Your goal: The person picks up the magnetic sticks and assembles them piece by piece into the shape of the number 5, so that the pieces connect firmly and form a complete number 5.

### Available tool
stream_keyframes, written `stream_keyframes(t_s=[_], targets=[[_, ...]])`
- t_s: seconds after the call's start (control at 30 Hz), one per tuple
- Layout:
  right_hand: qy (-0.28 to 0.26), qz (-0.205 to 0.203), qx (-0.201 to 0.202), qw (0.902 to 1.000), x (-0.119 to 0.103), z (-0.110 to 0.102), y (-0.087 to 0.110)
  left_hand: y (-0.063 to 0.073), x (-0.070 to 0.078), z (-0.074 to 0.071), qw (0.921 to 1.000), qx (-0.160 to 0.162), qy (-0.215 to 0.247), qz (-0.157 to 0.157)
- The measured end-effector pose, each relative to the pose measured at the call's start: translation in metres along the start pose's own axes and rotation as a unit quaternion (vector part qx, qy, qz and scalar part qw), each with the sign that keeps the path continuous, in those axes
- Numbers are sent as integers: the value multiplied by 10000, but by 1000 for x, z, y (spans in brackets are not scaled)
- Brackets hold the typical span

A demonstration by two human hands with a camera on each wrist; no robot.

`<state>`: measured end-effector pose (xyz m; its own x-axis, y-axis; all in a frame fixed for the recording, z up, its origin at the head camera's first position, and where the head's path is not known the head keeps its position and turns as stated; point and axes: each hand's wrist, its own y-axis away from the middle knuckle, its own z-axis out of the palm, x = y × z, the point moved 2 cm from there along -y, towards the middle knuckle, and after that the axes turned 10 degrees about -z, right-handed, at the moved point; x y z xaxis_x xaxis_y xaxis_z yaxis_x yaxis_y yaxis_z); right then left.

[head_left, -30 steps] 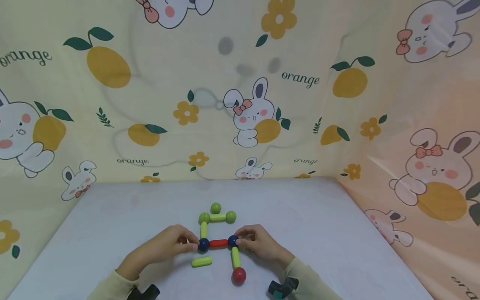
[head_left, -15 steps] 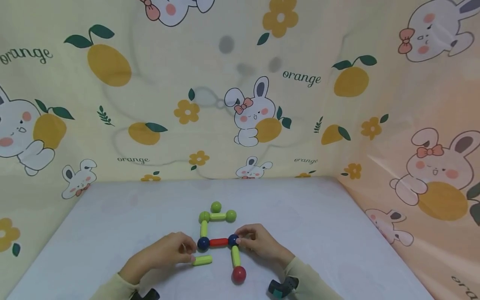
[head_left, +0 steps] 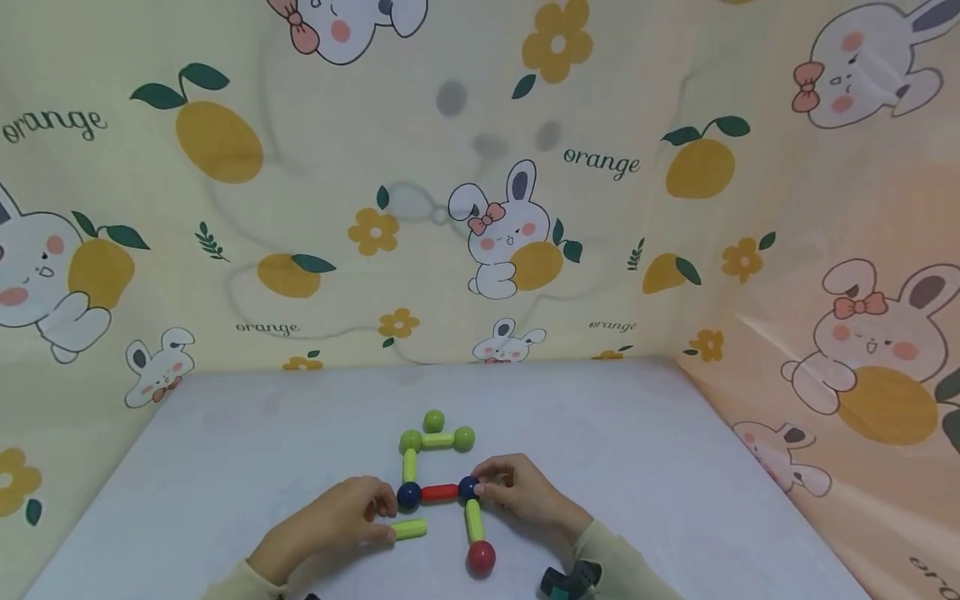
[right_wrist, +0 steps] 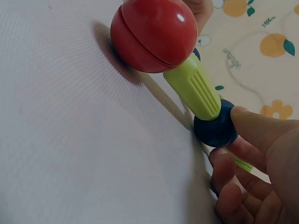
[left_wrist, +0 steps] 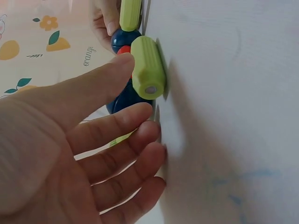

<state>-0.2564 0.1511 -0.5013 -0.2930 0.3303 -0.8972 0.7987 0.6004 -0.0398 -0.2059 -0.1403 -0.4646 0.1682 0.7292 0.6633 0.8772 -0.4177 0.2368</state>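
My left hand [head_left: 341, 517] reaches the near left of a magnetic ball-and-rod figure. Its thumb touches a loose green magnetic rod [left_wrist: 148, 67], while the other fingers are spread, loosely bent, below it. A metal disc shows in the rod's end. With thumb and fingers, my right hand [head_left: 525, 492] pinches the right blue ball [right_wrist: 216, 125]. A red rod [head_left: 440, 493] joins that ball to the left blue ball [head_left: 408, 496], beside my left fingers. From the pinched ball, a green rod [right_wrist: 194, 88] runs to a red ball [right_wrist: 154, 35] nearer me.
Behind the left blue ball, a green rod [head_left: 409, 465] leads to a green ball [head_left: 411, 441]. Another green rod [head_left: 438, 439] links it to a second green ball [head_left: 464, 437]; a third green ball [head_left: 434, 420] sits behind. The white table [head_left: 637, 433] meets a printed curtain [head_left: 322, 208].
My left hand has come away from the left blue ball towards me, and its thumb now touches the loose green rod. My right hand keeps its pinch on the right blue ball.
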Motion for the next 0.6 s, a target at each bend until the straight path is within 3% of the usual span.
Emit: stream_keyframes(t_s=[0.2,0.6], targets=[[-14,13,3,10000,1,0,0,-1,-2,1,9998,36,-114,-176],[77,-17,27,10000,-3,1,0,0,-1,3,9995,177,-230,-159]])
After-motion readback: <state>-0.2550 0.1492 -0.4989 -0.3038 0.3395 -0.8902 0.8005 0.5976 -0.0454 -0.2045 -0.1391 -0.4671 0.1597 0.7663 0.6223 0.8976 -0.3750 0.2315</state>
